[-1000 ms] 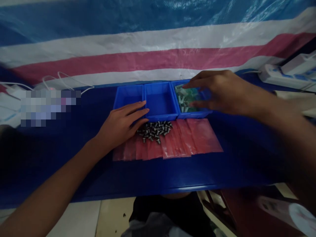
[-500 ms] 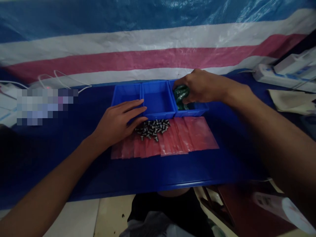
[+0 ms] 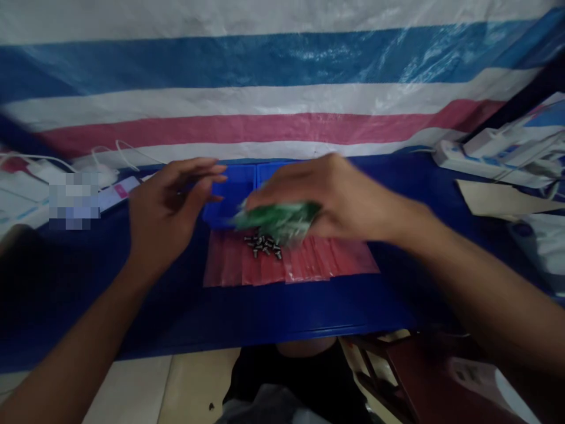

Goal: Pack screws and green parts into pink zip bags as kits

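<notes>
Green plastic bags (image 3: 282,221), blurred by motion, are gripped in my right hand (image 3: 339,197) above the row of bins. My left hand (image 3: 170,206) is raised at the left of the bins, fingers apart and holding nothing. Beneath the green bags lies a small heap of metal screws (image 3: 263,244), partly covered from view. The screws rest on a row of overlapping red plastic bags (image 3: 304,268) spread along the table. Behind them the left blue bin (image 3: 233,188) shows; the middle and right bins are mostly hidden by my right hand.
A blue cloth covers the table (image 3: 282,315). Power strips with cables (image 3: 477,162) stand at the right, beside a beige paper piece (image 3: 498,199). White devices and wires (image 3: 30,182) lie at the left. A striped tarp (image 3: 282,94) hangs behind.
My right hand has lifted the green bags out of the right bin and carried them left over the screws. My left hand has moved left and up, away from the screws and bins.
</notes>
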Action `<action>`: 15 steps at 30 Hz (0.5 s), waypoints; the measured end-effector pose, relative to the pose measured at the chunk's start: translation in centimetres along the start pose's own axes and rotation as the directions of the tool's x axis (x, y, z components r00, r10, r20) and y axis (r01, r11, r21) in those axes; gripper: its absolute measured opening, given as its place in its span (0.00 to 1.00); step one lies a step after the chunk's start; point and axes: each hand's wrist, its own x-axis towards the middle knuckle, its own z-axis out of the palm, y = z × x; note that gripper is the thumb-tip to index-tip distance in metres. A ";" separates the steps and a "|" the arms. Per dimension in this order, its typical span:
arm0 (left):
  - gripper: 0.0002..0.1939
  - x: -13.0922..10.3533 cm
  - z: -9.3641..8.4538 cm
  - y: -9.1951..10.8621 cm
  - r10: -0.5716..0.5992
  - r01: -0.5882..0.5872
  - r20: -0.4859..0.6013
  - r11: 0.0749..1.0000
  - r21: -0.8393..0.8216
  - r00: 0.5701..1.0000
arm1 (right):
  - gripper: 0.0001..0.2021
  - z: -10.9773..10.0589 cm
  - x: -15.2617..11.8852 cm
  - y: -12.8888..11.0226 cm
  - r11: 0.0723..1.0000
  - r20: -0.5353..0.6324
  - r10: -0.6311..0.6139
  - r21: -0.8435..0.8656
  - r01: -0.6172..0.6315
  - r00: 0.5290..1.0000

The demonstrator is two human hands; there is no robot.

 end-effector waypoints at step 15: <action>0.34 -12.9 -1.1 -0.1 0.122 -0.276 0.336 0.844 0.460 0.934 | 0.19 7.2 -0.4 -0.1 0.913 0.219 -0.147 -0.345 0.217 0.965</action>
